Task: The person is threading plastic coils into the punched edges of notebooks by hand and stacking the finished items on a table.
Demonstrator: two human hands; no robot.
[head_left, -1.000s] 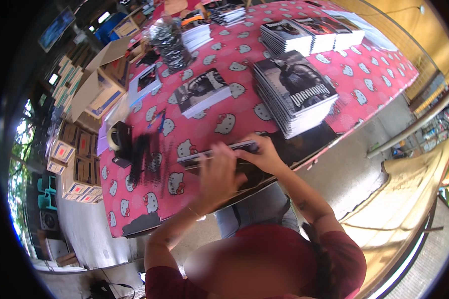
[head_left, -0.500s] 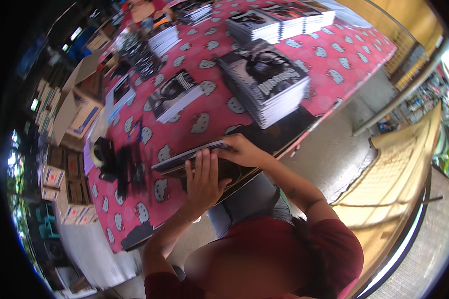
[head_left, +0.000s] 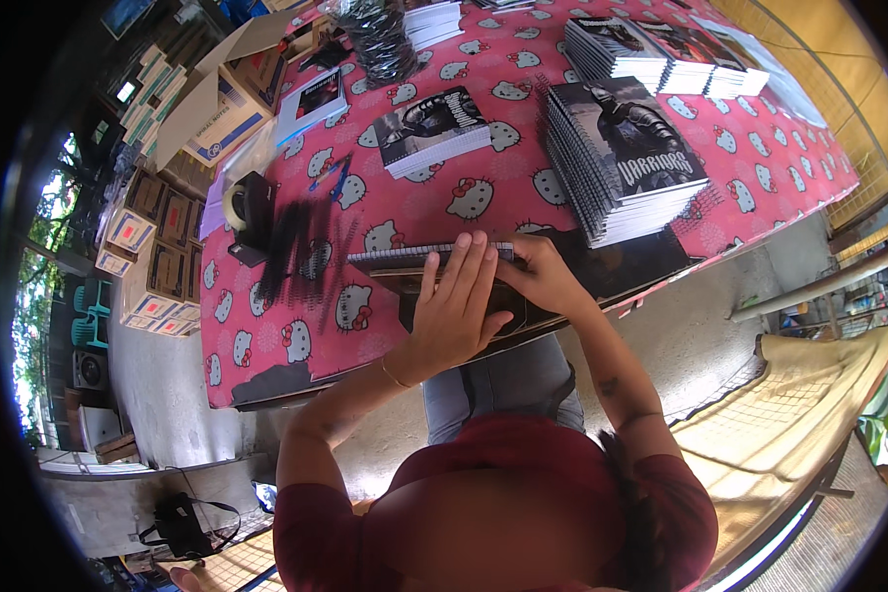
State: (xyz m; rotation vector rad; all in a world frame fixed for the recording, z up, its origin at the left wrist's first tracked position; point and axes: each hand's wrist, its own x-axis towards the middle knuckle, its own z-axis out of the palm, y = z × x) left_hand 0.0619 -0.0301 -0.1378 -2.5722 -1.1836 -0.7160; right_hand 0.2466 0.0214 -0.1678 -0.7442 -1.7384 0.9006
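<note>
A spiral notebook is held tilted over the near edge of the table, its coil-bound edge on top. My left hand lies against it with the fingers stretched out together across the coil edge and the thumb apart. At its right end my right hand grips the notebook, fingers partly hidden behind it. Just beyond my right hand rises a tall stack of spiral notebooks with a dark armoured figure on the cover. Farther left lies a lower stack with a similar cover, with no coil visible on it.
Black binding coils lie loosely left of the notebook, next to a black tape dispenser and a blue pen. More notebook stacks and a bundle of black coils in plastic stand farther back. Cardboard boxes flank the left side.
My view has shifted, so the table sits farther right and higher. The notebook has turned from a slant to nearly level, with both hands still on it.
</note>
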